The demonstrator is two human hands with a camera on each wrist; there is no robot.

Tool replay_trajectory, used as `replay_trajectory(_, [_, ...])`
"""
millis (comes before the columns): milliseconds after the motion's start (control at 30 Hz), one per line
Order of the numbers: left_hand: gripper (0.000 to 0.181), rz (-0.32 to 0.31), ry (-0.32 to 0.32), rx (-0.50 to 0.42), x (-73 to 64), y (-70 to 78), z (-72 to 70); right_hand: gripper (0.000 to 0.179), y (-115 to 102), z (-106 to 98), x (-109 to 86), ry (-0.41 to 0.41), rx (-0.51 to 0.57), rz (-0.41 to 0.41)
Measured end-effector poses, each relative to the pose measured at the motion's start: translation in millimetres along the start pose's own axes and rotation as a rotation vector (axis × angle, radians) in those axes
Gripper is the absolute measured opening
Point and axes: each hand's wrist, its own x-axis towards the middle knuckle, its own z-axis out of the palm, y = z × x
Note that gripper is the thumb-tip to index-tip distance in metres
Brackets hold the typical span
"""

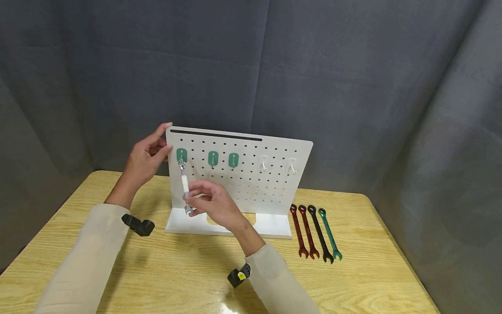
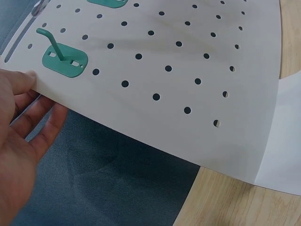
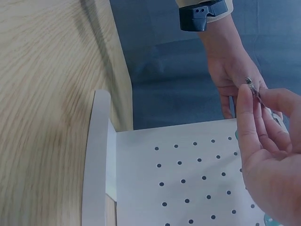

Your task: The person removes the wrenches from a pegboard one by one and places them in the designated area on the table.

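Observation:
My left hand (image 1: 142,160) holds the upper left edge of a white pegboard (image 1: 243,192). In the left wrist view its thumb lies on the front face and its other fingers go behind. My right hand (image 1: 213,201) pinches a silver combination wrench (image 1: 185,182) near its lower, open end. The wrench hangs nearly upright before the board, its ring end at the leftmost green hook (image 1: 181,154). Whether the ring is over the hook cannot be told. The right wrist view shows the wrench tip (image 3: 249,82) between thumb and fingers.
Two more green hooks, a middle one (image 1: 213,158) and another (image 1: 233,160), and two white hooks (image 1: 263,163) are on the board. Right of its base lie two red wrenches (image 1: 308,231), a black wrench (image 1: 320,233) and a green wrench (image 1: 330,233) on the wooden table (image 1: 376,270).

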Motion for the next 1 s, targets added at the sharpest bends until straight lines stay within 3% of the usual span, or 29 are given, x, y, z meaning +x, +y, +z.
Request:
replay_trajectory(567, [0.064, 0.002, 0.018, -0.017, -2.3, -6.2, -3.6, 0.026, 5.1, -13.0, -38.4, 0.007, -0.032, 0.030])
replay_trajectory(833, [0.064, -0.001, 0.013, -0.024, -2.1, -7.0, -2.6, 0.024, 2.2, -29.6, -52.0, 0.007, -0.119, 0.033])
replay_trajectory(1000, [0.064, 0.000, 0.016, -0.021, -2.1, -6.7, -3.6, 0.025, 3.5, -42.0, -63.5, 0.029, -0.096, 0.066])
